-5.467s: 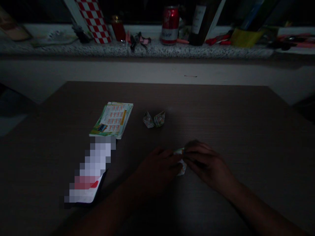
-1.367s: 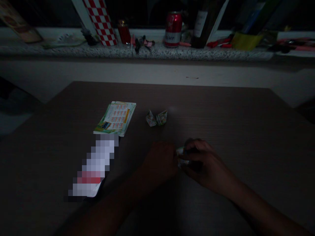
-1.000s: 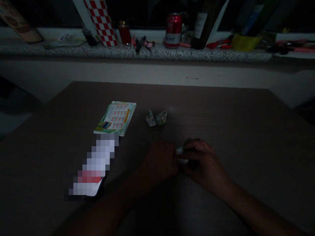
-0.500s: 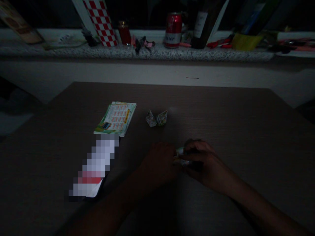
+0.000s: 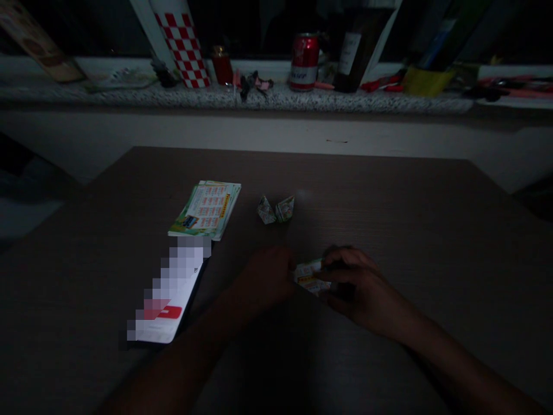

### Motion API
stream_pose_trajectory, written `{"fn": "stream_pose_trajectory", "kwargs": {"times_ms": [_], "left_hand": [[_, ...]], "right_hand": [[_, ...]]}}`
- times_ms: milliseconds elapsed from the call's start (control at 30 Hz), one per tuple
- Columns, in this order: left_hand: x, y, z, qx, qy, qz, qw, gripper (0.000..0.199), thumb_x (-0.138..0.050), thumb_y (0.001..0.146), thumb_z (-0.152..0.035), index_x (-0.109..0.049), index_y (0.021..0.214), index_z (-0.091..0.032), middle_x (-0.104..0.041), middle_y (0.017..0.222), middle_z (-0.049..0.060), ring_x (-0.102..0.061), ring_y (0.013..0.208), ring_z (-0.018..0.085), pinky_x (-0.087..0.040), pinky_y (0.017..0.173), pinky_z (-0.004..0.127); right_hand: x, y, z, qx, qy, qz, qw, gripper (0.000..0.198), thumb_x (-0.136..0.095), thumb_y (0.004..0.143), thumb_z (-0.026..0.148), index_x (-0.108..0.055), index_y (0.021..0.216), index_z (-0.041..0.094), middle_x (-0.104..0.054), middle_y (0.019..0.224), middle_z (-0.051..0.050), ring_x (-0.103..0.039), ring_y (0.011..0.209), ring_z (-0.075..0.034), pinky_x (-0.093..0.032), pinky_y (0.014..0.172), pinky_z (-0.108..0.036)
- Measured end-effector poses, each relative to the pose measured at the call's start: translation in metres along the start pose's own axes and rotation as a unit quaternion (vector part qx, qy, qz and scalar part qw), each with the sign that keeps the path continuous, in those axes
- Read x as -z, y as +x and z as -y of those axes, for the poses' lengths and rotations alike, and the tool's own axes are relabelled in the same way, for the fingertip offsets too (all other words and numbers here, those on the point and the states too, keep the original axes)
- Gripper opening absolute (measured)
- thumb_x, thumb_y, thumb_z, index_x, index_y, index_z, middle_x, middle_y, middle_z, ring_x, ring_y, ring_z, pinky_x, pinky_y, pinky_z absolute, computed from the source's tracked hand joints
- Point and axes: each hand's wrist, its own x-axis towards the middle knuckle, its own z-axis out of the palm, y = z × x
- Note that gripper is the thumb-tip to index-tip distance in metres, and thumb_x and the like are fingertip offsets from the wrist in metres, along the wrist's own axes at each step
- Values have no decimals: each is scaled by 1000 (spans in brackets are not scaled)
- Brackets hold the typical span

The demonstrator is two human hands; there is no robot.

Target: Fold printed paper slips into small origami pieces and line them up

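Between my hands is a small printed paper (image 5: 309, 278), white, green and orange, low over the table or on it. My left hand (image 5: 270, 270) grips its left edge with closed fingers. The fingers of my right hand (image 5: 356, 282) are closed on the paper's right side and hide that end. Beyond my hands stand two small folded paper pieces, a left one (image 5: 266, 210) and a right one (image 5: 285, 208), side by side. A stack of calendar cards (image 5: 207, 207) lies to the left, just above a lit phone (image 5: 168, 300) whose screen is partly blurred out.
The wooden table (image 5: 389, 196) ends at a pale wall. Above it, a speckled stone sill (image 5: 268, 99) carries a red can (image 5: 304, 62), a dark bottle (image 5: 349, 57), a red-and-white checkered cylinder (image 5: 184, 49) and other small items. The scene is dim.
My left hand has shifted a little left, and more of the printed paper shows between the hands. My right hand stays nearly where it was. The view has tilted slightly.
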Motion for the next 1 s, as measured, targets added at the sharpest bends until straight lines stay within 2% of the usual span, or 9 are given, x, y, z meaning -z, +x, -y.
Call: {"fn": "stream_pose_trajectory", "kwargs": {"times_ms": [133, 233, 300, 400, 500, 667, 867, 1000], "left_hand": [[-1, 0, 6, -5, -22, -3, 1000, 17, -56, 71, -11, -66, 83, -17, -68, 83, 4, -63, 78, 20, -46, 68, 29], [-5, -5, 7, -33, -35, -48, 998, 20, -54, 72, -10, -65, 88, -17, -66, 89, 5, -61, 84, 20, -46, 73, 30], [-10, -9, 4, -81, -40, -78, 993, 22, -55, 74, -9, -64, 92, -18, -64, 96, 5, -59, 91, 20, -46, 80, 30], [-17, -14, -1, -195, -28, -82, 977, 15, -61, 79, -19, -64, 94, -19, -63, 100, 6, -56, 99, 21, -43, 89, 33], [-22, -12, -4, -248, -9, -89, 965, 12, -54, 88, -23, -65, 90, -19, -65, 93, 5, -56, 93, 20, -41, 89, 34], [-21, -10, -5, -228, -99, -133, 960, 10, -58, 86, -22, -65, 85, -16, -65, 87, 5, -57, 86, 17, -42, 81, 29], [-14, -17, -11, -161, -235, -94, 954, 3, -63, 81, -19, -64, 79, -16, -62, 75, -2, -56, 72, 11, -42, 68, 23], [-14, -20, -14, -167, -264, -86, 946, 1, -63, 78, -15, -63, 77, -16, -60, 74, -2, -55, 69, 10, -40, 64, 22]], "right_hand": [[4, 0, 1, 5, -2, 23, 1000, 38, -75, 72, 24, -69, 109, 29, -59, 113, -5, -53, 109, -26, -41, 96, -46], [7, 0, 1, 13, 1, 26, 1000, 36, -73, 74, 22, -69, 109, 29, -60, 112, -5, -53, 109, -26, -41, 94, -46], [8, 0, 1, 26, 8, 23, 999, 32, -72, 76, 23, -70, 108, 29, -61, 111, -6, -54, 108, -26, -41, 93, -46], [9, 2, -1, 46, 36, 12, 998, 18, -68, 81, 24, -72, 99, 28, -64, 106, -5, -56, 105, -24, -42, 92, -45], [8, 6, -3, 66, 82, -10, 994, 12, -63, 86, 22, -72, 92, 26, -69, 94, -3, -61, 94, -21, -43, 91, -44], [6, 10, -1, 99, 141, -67, 983, 11, -62, 86, 18, -69, 92, 24, -71, 84, -2, -65, 83, -19, -45, 91, -45], [7, 6, 11, 114, 157, -130, 972, 14, -62, 83, 11, -66, 90, 23, -69, 78, 0, -65, 73, -16, -43, 97, -48], [9, 4, 18, 109, 169, -121, 972, 14, -61, 82, 9, -63, 86, 22, -66, 74, 0, -63, 71, -16, -46, 91, -45]]}}
